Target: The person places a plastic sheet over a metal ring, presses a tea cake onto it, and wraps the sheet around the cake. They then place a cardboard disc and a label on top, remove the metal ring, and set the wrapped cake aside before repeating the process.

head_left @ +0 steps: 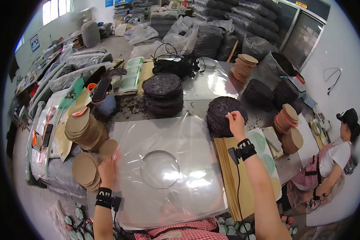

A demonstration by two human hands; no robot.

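My left hand (107,173) is closed at the lower edge of a round brown cardboard disc (109,147), beside the left edge of clear plastic sheets (200,148). Under or within the plastic shows a thin metal ring (141,168). At the front of a round, dark, crinkled stack that looks like dried seaweed (220,110), my right hand (236,123) has its thumb and fingertips pinched together. Whatever lies between them is too small to make out. Stacked brown discs (84,170) sit just left of my left hand, with a taller stack (84,130) behind.
Another dark round stack (163,96) stands behind the plastic. Brown paper bags with green labels (236,168) lie under my right forearm. A blue bucket (105,105) is at the left, more discs (293,140) at the right. A person (324,168) is at far right.
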